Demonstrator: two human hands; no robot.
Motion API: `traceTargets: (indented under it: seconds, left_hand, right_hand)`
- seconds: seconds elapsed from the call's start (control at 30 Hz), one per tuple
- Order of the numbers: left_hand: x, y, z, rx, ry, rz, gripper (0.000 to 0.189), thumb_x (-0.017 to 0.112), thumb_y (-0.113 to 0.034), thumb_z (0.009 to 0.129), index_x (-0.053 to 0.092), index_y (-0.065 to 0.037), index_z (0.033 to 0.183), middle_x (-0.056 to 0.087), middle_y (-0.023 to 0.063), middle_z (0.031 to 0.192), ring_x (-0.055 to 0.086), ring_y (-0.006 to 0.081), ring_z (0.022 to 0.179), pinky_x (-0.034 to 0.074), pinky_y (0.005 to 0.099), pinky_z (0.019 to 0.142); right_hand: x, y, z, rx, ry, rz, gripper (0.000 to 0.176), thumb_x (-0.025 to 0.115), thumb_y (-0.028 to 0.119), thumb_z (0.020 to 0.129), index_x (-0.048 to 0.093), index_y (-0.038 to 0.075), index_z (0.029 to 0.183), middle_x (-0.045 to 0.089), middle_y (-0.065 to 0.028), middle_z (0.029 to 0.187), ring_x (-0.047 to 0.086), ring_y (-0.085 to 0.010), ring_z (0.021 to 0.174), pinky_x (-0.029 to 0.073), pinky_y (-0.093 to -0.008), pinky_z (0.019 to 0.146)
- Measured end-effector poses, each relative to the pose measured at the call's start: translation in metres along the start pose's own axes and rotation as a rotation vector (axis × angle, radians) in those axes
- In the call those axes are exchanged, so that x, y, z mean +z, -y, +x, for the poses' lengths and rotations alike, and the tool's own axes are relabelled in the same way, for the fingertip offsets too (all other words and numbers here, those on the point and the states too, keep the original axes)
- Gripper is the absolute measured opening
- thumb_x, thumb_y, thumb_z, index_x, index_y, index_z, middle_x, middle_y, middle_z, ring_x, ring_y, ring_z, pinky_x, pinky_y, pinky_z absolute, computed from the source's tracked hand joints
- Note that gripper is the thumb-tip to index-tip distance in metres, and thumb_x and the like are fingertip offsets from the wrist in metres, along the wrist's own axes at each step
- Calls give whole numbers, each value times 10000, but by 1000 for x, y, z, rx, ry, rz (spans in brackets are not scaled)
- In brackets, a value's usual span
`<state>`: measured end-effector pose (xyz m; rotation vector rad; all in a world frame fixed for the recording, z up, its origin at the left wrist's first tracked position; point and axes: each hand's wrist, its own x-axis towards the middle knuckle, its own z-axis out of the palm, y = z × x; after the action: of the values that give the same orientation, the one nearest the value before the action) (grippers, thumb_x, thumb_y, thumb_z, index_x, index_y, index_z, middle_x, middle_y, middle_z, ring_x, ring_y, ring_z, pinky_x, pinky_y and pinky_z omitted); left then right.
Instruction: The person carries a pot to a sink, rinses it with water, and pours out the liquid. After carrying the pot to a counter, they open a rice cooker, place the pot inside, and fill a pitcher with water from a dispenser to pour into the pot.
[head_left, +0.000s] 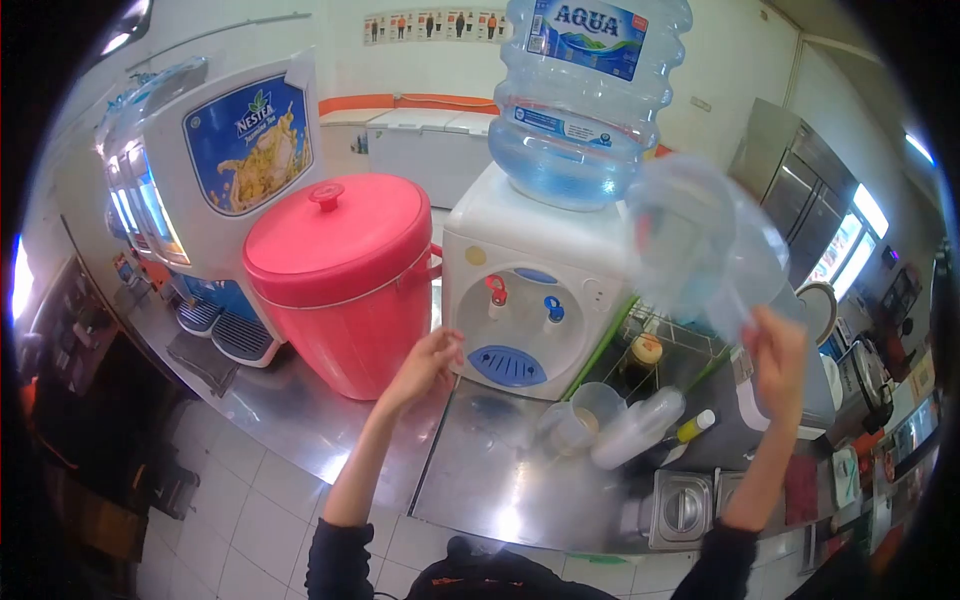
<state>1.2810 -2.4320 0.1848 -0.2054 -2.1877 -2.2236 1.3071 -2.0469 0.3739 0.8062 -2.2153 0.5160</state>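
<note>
My right hand (775, 362) is closed around the handle of a clear plastic jug (705, 235), lifted at the right of the water dispenser (535, 285) and smeared by motion. Nothing shows inside the jug that I can make out. My left hand (430, 362) hovers empty, its fingers loosely bent and apart, between the red lidded drink bucket (345, 315) and the dispenser's front. A large blue-tinted water bottle (575, 110) stands upside down on the dispenser. The dispenser has a red tap (497, 290) and a blue tap (553, 310).
On the steel counter (480, 465) stand a clear measuring cup (575, 425), stacked plastic cups (640, 428) and a yellow-labelled bottle (690, 428). Lidded steel pans (682, 508) sit at the front right. A drink machine (215, 210) stands left; a wire rack (665, 335) is beside the dispenser.
</note>
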Motion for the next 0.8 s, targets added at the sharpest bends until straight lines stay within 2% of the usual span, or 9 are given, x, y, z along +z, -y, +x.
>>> traceTargets:
  seconds: [0.07,0.1,0.13,0.23,0.37,0.47,0.67,0.73,0.8]
  left_hand:
    - [-3,-12,16,-18,-30,-1,255,392,-214,864,440,-45,1049,499,30,696,475,83,447,366,188,389]
    - [-5,-17,22,-38,-62,6,298,378,-248,868,434,-41,1075,491,29,667,461,83,433,364,189,393]
    - [-8,-20,30,-37,-62,4,298,378,-248,868,434,-41,1075,491,29,667,461,83,433,364,189,393]
    - [-20,-22,58,-13,53,-18,475,334,-402,857,405,-31,1144,475,44,570,408,88,393,331,213,390]
    - [-6,-22,91,-136,76,-22,466,323,-416,859,428,-25,1091,481,53,561,396,99,384,322,226,391]
    - [11,-28,104,-273,-22,59,435,308,-411,865,452,-24,1002,481,54,551,381,105,373,319,239,393]
    - [32,-6,129,91,-103,298,379,351,-339,853,516,-14,751,515,102,550,473,177,419,364,320,435]
    - [41,-26,115,255,26,922,343,398,-285,824,536,8,710,550,167,598,543,284,522,411,394,517]
    - [57,-34,100,315,-56,1061,330,416,-271,813,552,12,712,556,188,624,547,320,569,417,417,547]
  right_hand:
    - [26,2,-62,105,-66,563,220,466,15,782,537,39,990,465,-35,740,458,-103,563,378,-209,470]
    - [43,10,-79,12,-67,536,238,495,2,762,525,59,991,460,-25,705,445,-93,516,376,-207,430]
    - [72,23,-101,249,-115,996,237,502,6,756,515,76,982,456,-16,691,424,-93,479,381,-214,423]
    - [158,61,-123,862,-102,1396,81,497,68,788,511,74,868,423,-4,607,383,-86,465,298,-195,412]
    - [247,41,-136,1119,97,1728,62,442,98,813,467,42,825,387,2,552,339,-88,443,289,-215,414]
    - [290,26,-135,1202,-1,1736,70,428,81,801,460,39,846,386,-5,545,330,-89,432,278,-207,410]
    - [293,10,-105,1090,-18,1705,60,421,41,765,477,35,786,384,-3,527,326,-83,419,273,-200,404]
    - [294,3,-103,1079,-15,1707,56,426,48,761,480,35,770,379,-1,517,323,-81,412,268,-200,393]
    - [294,-3,-104,1074,-10,1707,55,432,55,756,482,34,753,373,2,507,320,-78,404,263,-199,382]
